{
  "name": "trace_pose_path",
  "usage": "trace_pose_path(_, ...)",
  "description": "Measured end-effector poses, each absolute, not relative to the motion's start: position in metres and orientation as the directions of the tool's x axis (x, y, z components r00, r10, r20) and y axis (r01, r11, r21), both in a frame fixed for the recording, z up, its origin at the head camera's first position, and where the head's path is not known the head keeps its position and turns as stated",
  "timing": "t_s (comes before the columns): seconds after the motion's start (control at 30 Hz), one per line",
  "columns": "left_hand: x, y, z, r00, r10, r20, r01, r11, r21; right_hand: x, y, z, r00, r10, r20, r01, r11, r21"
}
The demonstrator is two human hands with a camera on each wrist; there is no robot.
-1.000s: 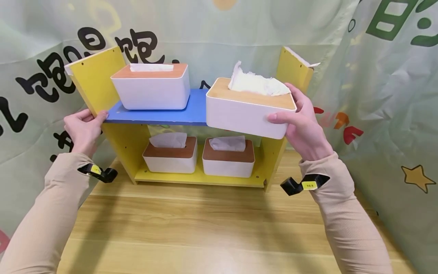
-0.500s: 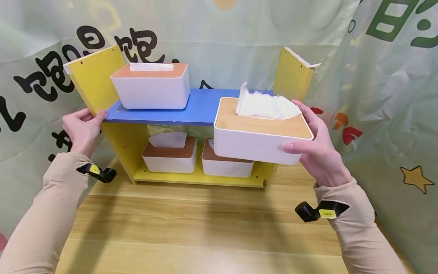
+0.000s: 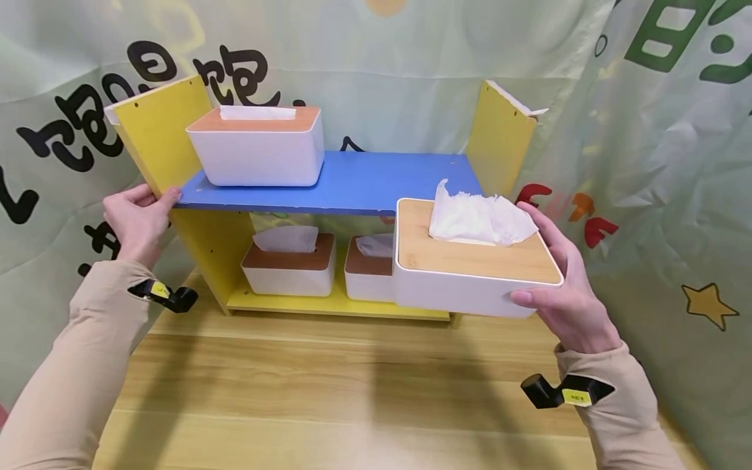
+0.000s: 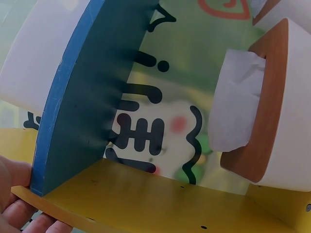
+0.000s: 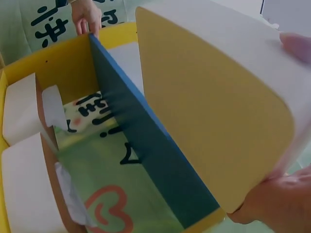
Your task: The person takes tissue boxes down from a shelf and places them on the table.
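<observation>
My right hand (image 3: 566, 287) grips the right end of a white tissue box (image 3: 458, 287) with a light wooden lid, thumb on its front wall and fingers behind. A crumpled tissue (image 3: 478, 219) sticks out of the lid. The box hangs in the air before the right side of a yellow and blue shelf; its plain tan underside (image 5: 209, 111) shows in the right wrist view. My left hand (image 3: 138, 219) pinches the shelf's yellow left side panel (image 3: 161, 140), its thumb at the front left corner of the blue board (image 3: 376, 179).
Another tissue box (image 3: 258, 153) stands at the left of the blue board. Below, two tissue boxes with brown lids, a left one (image 3: 288, 271) and a right one (image 3: 367, 277), sit on the yellow bottom board. Wooden tabletop (image 3: 282, 398) lies in front; printed cloth (image 3: 399, 52) hangs behind.
My right hand has carried the tissue box down, to the right and toward me, off the front of the blue board. My left hand keeps its hold on the shelf.
</observation>
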State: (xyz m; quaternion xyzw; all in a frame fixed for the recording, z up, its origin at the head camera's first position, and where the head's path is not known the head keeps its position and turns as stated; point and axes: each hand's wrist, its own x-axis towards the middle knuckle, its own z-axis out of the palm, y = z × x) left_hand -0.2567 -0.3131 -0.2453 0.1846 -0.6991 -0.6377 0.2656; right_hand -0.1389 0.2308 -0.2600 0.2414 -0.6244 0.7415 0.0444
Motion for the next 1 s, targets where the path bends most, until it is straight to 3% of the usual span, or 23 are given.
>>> trace_pose_path(0.27,-0.257,-0.314,-0.244,-0.783,-0.605,0.147,0.063,0.158,0.985,-0.129,0.249,-0.282,-0.872,-0.240,0.426,-0.380,-0.214,-0.900)
trace_pose_path(0.5,-0.256,-0.313,-0.243,-0.786,-0.603,0.138,0.070,0.135,0.988,-0.126,0.275,-0.312,-0.798,-0.259,0.543,-0.480,-0.271,-0.834)
trace_pose_path(0.9,-0.255,-0.312,-0.244,-0.793,-0.599,0.111,0.071,0.090,0.993,-0.124,0.308,-0.351,-0.792,-0.237,0.562,-0.527,-0.197,-0.827)
trace_pose_path(1.0,-0.256,-0.313,-0.244,-0.792,-0.599,0.115,0.069,0.099,0.993,-0.124,0.319,-0.362,-0.768,-0.249,0.590,-0.540,-0.242,-0.806)
